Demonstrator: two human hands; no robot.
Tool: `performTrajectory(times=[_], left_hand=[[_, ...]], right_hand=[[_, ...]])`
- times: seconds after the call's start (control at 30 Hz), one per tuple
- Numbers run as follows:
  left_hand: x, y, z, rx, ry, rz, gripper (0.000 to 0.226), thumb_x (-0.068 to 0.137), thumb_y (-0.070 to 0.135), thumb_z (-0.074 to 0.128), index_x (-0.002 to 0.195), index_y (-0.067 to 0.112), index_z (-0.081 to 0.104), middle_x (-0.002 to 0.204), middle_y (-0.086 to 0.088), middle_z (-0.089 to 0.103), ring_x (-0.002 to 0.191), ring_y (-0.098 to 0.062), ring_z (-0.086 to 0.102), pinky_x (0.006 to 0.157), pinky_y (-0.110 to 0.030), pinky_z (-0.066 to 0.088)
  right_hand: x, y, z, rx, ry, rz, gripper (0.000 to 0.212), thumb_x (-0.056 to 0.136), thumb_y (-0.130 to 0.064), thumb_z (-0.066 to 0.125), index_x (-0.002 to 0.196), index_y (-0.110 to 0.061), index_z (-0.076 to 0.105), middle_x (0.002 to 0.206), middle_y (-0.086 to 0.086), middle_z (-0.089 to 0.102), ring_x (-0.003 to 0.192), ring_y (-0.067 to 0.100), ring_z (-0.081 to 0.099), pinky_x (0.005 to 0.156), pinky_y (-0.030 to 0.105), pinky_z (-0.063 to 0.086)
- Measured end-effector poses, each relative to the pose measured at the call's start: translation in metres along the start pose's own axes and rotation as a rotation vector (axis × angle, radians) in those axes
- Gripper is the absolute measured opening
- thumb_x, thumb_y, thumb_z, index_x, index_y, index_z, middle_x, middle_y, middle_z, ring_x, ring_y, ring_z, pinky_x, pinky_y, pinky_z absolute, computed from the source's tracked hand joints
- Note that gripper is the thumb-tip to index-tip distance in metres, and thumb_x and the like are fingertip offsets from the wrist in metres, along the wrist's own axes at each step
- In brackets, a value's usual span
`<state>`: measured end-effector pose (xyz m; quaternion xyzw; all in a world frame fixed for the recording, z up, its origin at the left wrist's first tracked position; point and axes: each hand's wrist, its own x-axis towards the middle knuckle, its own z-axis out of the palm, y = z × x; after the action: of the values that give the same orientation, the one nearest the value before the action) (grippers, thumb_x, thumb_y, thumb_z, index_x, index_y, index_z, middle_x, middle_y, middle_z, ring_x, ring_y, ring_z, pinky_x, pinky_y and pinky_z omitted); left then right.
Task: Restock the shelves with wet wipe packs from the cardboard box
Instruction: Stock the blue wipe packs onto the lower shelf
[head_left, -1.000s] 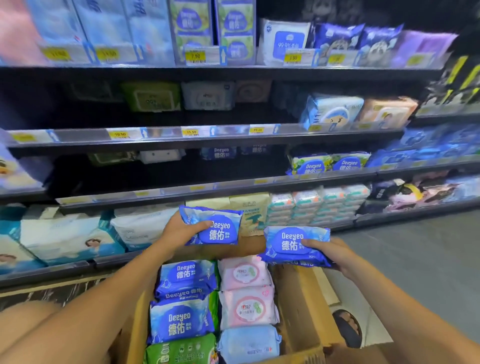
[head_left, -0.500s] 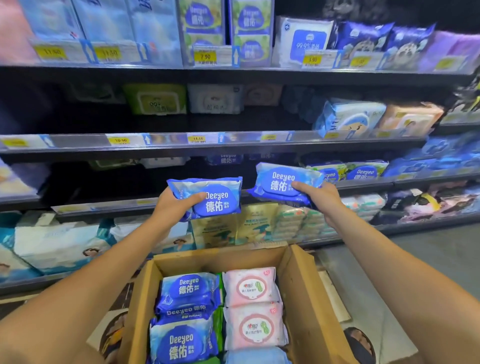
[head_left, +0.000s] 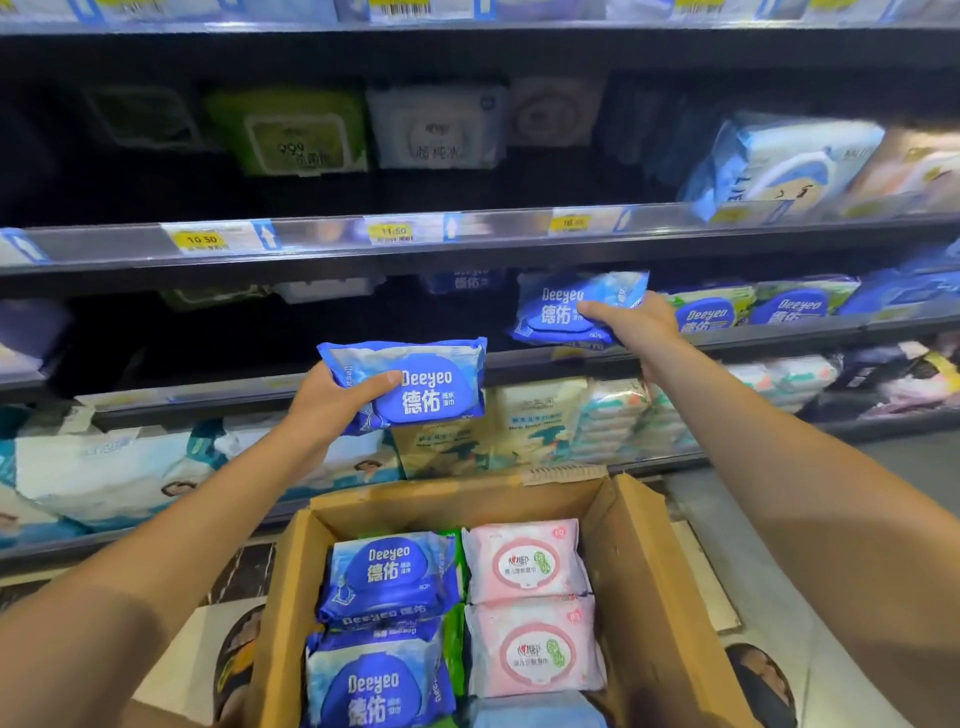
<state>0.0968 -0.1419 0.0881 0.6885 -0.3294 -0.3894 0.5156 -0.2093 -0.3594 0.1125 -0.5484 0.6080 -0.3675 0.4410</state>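
R hand (head_left: 631, 325) fingers clamped on a blue pack (head_left: 563, 312), at the mid shelf (head_left: 524, 361) edge beside matching packs (head_left: 709, 312). L hand (head_left: 332, 405) grips 2nd pack (head_left: 421, 387) lower down, not yet shelved. Box (head_left: 649, 561) holds many more, so prob. early in task.

Cardboard box (head_left: 652, 597) low in front of shelves (head_left: 322, 249), boxed packs (head_left: 524, 564) in two columns inside. Left hand (head_left: 332, 408) holds first pack (head_left: 426, 387) above box's far wall. Right hand (head_left: 636, 325) holds second pack (head_left: 561, 312) at middle shelf (head_left: 753, 340) front edge, left of shelved packs (head_left: 753, 309).

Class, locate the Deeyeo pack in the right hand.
Head view, right of centre: the right hand holds the blue Deeyeo pack at the shelf lip, left of shelved Deeyeo packs.
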Motion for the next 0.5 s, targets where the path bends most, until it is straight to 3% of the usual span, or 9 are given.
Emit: performTrajectory(times=[0.1, 0.23, 0.37, 0.5], left_hand=[[0.003, -0.001, 0.001, -0.007, 0.019, 0.005, 0.034, 0.082, 0.033, 0.083, 0.107, 0.022, 0.063, 0.1, 0.0, 0.079, 0.091, -0.02, 0.078, 0.074, -0.038, 0.064], [0.005, -0.001, 0.003, -0.011, 0.023, 0.011, 0.045, 0.081, 0.036, 0.083, 0.116, 0.018, 0.061, 0.106, -0.002, 0.078, 0.095, -0.02, 0.077, 0.082, -0.043, 0.063], [0.006, -0.002, 0.003, -0.009, 0.01, 0.016, 0.069, 0.068, 0.046, 0.084, 0.124, 0.014, 0.06, 0.112, -0.004, 0.078, 0.1, -0.023, 0.076, 0.091, -0.052, 0.061], [0.009, -0.004, 0.003, 0.001, -0.003, 0.02, 0.075, 0.065, 0.048, 0.085, 0.126, 0.013, 0.06, 0.112, -0.004, 0.078, 0.101, -0.024, 0.076, 0.093, -0.057, 0.059]], right_hand=[[0.012, -0.003, 0.001, -0.061, -0.046, -0.01, 0.089, 0.052, -0.058, 0.096, 0.123, -0.015, 0.064, 0.115, 0.001, 0.07, 0.103, 0.022, 0.067, 0.09, 0.035, 0.054], [0.026, -0.001, -0.001, -0.261, -0.101, -0.063, 0.105, 0.053, -0.06, 0.094, 0.136, -0.01, 0.054, 0.129, 0.004, 0.064, 0.114, 0.024, 0.063, 0.1, 0.041, 0.052], [0.03, 0.001, -0.003, -0.426, -0.101, -0.136, 0.082, 0.076, -0.038, 0.09, 0.139, -0.004, 0.051, 0.129, 0.009, 0.059, 0.117, 0.028, 0.056, 0.096, 0.038, 0.046], [0.031, 0.018, 0.0, -0.562, -0.084, -0.154, 0.07, 0.084, -0.036, 0.084, 0.136, -0.003, 0.05, 0.132, 0.017, 0.059, 0.12, 0.035, 0.056, 0.091, 0.042, 0.047]])
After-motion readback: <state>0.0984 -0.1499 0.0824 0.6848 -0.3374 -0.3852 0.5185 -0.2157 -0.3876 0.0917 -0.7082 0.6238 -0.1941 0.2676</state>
